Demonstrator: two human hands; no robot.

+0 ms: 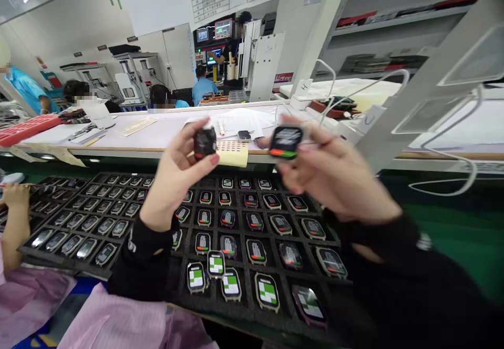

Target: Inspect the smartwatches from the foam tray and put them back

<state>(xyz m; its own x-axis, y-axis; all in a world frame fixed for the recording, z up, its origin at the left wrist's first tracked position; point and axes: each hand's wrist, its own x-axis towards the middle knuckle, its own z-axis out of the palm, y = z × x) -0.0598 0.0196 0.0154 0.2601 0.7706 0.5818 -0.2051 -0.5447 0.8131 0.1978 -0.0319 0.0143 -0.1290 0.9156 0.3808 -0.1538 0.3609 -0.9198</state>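
Note:
My left hand [173, 168] is closed around a smartwatch body [205, 143] with a dark screen, raised above the tray. Pinched in my right hand [331, 168] is a second smartwatch body [286, 141]; its lit screen shows white text over an orange and green bar. Both hands are lifted and apart from each other. Below them lies a black foam tray [244, 265] with strapless watches in its compartments, many with lit screens. Near the front, one watch [216, 263] lies tilted across its neighbours, and several screens there show green and white blocks.
Left of my tray is another black tray [91, 202] of watches. A co-worker's hand [16, 197] is at the far left. Behind, a white shelf holds a yellow sheet with red stickers [232, 152], one watch [244, 136] and a red rack [29, 128]. A white cable [444, 189] hangs at right.

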